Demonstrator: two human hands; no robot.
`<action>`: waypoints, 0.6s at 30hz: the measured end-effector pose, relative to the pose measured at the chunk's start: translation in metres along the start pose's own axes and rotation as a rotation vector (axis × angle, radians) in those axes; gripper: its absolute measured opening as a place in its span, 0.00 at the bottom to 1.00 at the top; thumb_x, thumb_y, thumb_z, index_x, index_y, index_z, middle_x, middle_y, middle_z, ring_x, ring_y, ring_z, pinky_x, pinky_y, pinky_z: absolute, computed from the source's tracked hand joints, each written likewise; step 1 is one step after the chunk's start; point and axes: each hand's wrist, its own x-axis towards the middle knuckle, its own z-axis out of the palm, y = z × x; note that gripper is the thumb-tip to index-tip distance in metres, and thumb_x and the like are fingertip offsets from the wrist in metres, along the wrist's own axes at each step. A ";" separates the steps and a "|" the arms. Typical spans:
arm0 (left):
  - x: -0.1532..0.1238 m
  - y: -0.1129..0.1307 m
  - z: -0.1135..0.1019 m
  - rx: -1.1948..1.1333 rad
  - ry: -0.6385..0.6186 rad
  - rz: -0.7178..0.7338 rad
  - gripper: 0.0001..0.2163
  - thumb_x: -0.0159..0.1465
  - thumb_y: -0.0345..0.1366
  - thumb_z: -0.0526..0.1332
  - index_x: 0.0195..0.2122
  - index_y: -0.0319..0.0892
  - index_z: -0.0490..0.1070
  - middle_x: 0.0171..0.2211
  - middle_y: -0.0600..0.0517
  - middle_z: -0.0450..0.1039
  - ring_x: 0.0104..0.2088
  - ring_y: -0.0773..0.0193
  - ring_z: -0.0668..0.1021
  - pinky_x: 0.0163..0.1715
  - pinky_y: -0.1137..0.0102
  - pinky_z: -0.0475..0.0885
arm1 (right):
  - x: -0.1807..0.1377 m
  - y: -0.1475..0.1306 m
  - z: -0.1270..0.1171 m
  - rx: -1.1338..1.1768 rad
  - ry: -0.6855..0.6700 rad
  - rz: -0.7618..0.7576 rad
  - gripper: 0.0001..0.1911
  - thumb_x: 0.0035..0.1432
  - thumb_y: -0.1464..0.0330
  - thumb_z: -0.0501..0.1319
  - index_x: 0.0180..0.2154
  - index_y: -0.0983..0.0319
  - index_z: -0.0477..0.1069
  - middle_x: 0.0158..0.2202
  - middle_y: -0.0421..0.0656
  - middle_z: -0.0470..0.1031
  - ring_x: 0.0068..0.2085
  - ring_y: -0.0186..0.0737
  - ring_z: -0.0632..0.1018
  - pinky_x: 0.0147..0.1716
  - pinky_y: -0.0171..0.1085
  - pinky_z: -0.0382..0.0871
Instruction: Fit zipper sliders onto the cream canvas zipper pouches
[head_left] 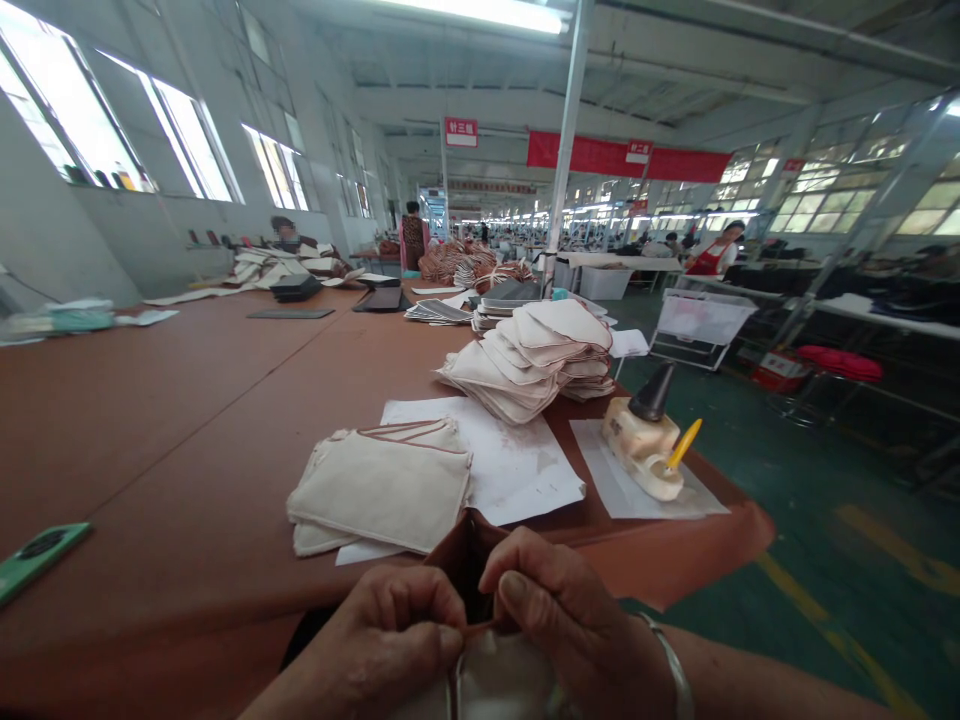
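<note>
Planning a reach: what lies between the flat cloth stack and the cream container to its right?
A white paper sheet, then a narrow strip of bare table, lie between cloth stack and container; head view.

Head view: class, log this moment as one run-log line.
left hand: pinching brown piece | right hand: pinching same piece | near: cream pouches stacked on table

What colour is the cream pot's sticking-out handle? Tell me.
Yellow handle, clearest in the head view.
</note>
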 end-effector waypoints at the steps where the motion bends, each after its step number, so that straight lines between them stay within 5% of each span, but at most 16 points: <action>1: 0.001 0.000 0.000 0.011 -0.002 0.029 0.22 0.47 0.51 0.73 0.23 0.37 0.69 0.20 0.55 0.64 0.21 0.72 0.60 0.22 0.74 0.52 | 0.002 -0.002 -0.001 0.027 -0.012 0.040 0.16 0.70 0.61 0.50 0.39 0.65 0.69 0.30 0.41 0.68 0.30 0.31 0.67 0.30 0.30 0.61; 8: -0.003 0.002 0.002 -0.020 -0.005 0.080 0.21 0.48 0.50 0.73 0.24 0.36 0.71 0.20 0.55 0.63 0.21 0.72 0.60 0.22 0.75 0.52 | 0.013 -0.001 -0.007 0.268 -0.283 0.162 0.19 0.63 0.57 0.60 0.30 0.68 0.69 0.23 0.36 0.58 0.24 0.27 0.57 0.21 0.27 0.50; 18: -0.006 0.002 0.015 -0.171 -0.046 -0.014 0.16 0.51 0.44 0.73 0.28 0.38 0.71 0.21 0.55 0.65 0.20 0.73 0.60 0.22 0.75 0.49 | 0.010 0.006 -0.009 0.283 -0.288 0.030 0.17 0.64 0.58 0.58 0.30 0.65 0.65 0.24 0.36 0.59 0.24 0.26 0.57 0.20 0.26 0.52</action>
